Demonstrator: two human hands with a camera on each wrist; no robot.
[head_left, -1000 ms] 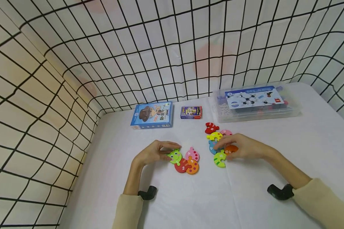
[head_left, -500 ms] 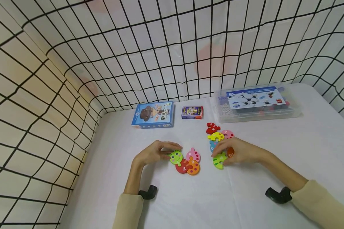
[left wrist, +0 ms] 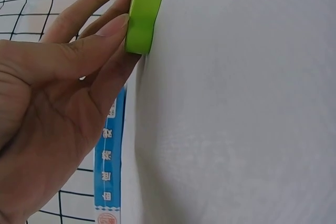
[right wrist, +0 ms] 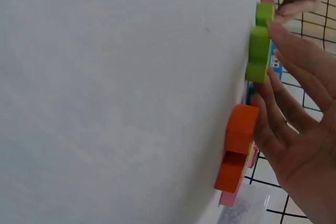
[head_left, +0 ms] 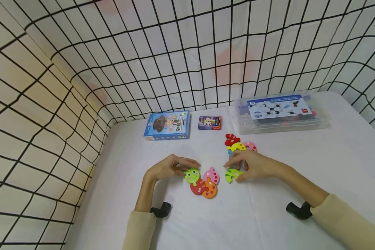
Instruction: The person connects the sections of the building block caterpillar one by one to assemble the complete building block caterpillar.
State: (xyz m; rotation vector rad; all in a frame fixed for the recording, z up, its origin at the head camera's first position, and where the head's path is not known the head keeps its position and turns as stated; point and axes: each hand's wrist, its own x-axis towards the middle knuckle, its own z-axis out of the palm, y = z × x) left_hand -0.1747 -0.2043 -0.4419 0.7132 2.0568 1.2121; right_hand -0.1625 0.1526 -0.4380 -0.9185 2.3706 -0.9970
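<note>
The left hand (head_left: 169, 168) is pinching the green head (head_left: 192, 175), which is touching the red 2 (head_left: 197, 188). The right hand (head_left: 257, 165) is pinching the striped green piece (head_left: 230, 174).

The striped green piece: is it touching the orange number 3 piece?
Apart. The head view shows white cloth between the striped green piece and the orange number 3 piece.

Left hand (head_left: 166, 168) and right hand (head_left: 257, 165) — apart, both pinching.
</note>
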